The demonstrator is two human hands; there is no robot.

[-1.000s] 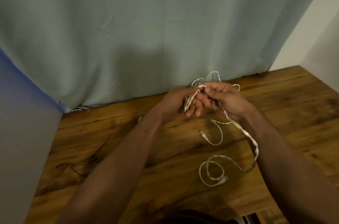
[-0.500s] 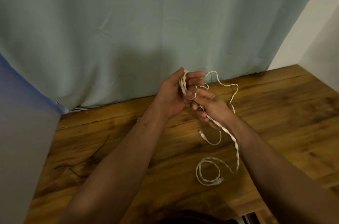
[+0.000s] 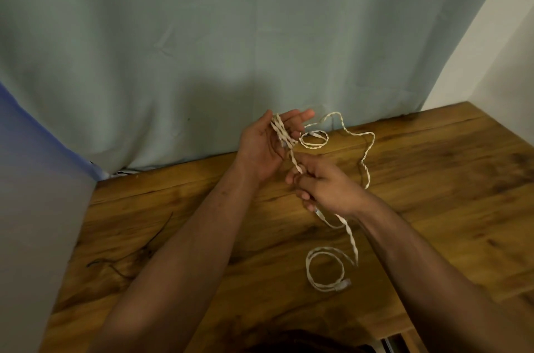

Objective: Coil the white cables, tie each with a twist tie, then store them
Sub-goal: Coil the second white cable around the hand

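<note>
Wood-grain table (image 3: 433, 208) filled the lower frame, backed by a grey-green curtain (image 3: 202, 35) toward 12 o'clock. The white cable (image 3: 294, 160) was partly wound on the left hand (image 3: 265, 147), which was raised palm-up with thumb and fingers mostly straight. A few turns lay across the palm between them, carried rather than gripped. The right hand (image 3: 326, 191), at 5 o'clock from the left, pinched the cable between curled fingers and thumb, holding a short stretch taut between the hands.

That stretch and the wound turns shared one long axis, running from 11 o'clock down to 5 o'clock. Slack formed a small loop (image 3: 313, 146) beside the left fingertips, then bowed out toward 2 o'clock and dropped behind the right wrist. Below the right hand the tail ran toward 5 o'clock into a flat ring (image 3: 308, 266) on the table, ending in a connector (image 3: 344, 284) that pointed to 3 o'clock.

The cable looked light, limp and twisted or braided, so it probably kinks and springs open when released. Holding it close to the wound turns, with light tension, seemed safest. The connector ends were best not tugged.
</note>
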